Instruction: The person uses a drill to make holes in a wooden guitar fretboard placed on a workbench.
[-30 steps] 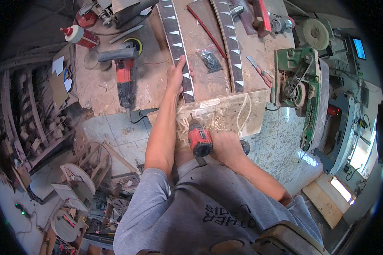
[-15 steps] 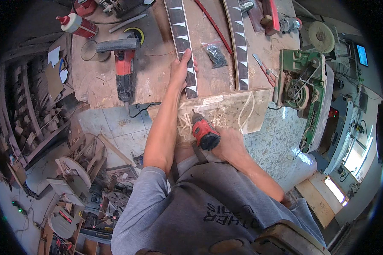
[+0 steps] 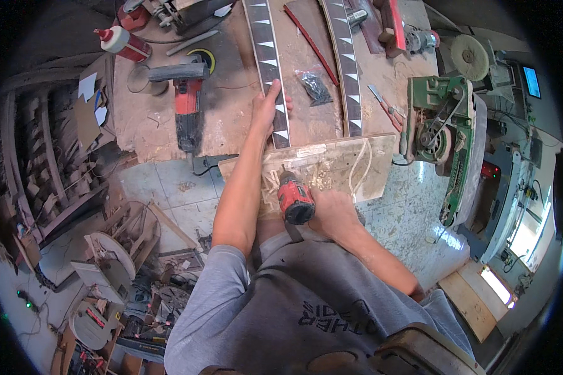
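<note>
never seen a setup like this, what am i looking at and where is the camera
There is no robot here, just a person's two bare hands. A wide fisheye camera on the head looks down, so straight edges bend near the rim. The left hand grips a dark strip with white triangles. The right hand holds a red drill over a wooden board. On the workbench lie a second patterned strip, a clear bag of dark pieces and a red power tool.
</note>
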`<state>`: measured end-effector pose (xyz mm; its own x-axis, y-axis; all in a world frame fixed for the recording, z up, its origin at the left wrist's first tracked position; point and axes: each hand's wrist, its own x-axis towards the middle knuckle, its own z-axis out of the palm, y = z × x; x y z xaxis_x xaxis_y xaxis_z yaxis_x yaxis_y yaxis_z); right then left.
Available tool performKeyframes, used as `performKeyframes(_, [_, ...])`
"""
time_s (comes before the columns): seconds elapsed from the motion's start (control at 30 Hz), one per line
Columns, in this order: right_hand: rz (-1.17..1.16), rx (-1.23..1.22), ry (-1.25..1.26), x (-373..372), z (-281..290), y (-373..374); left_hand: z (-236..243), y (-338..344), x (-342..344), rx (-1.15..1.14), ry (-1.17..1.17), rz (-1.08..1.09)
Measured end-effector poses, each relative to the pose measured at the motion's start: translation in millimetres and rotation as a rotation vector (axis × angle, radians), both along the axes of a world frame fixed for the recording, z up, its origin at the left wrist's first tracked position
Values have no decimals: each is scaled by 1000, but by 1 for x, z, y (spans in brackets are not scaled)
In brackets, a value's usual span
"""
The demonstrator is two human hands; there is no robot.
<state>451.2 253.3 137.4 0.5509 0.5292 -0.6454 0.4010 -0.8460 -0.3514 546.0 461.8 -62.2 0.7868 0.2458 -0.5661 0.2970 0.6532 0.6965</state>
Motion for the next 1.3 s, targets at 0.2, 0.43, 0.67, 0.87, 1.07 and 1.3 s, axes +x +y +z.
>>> performKeyframes(0.2, [-87,165,-4,16,17,-32,2,3,-3,-24,27,-38])
performKeyframes(0.43, [-480,81,117,23,13,-89,-4,1,-6,-42,21,8])
performKeyframes(0.67, [-673,279,126,24,-9,-121,-1,4,-6,-90,32,5])
performKeyframes(0.87, [-767,404,207,31,0,-127,8,3,-6,-33,53,-29])
performKeyframes(1.07, [-776,438,212,26,0,-129,-7,8,-10,-46,66,-23])
performKeyframes(1.3, [-746,414,275,17,-9,-131,-7,9,-16,-85,92,-5])
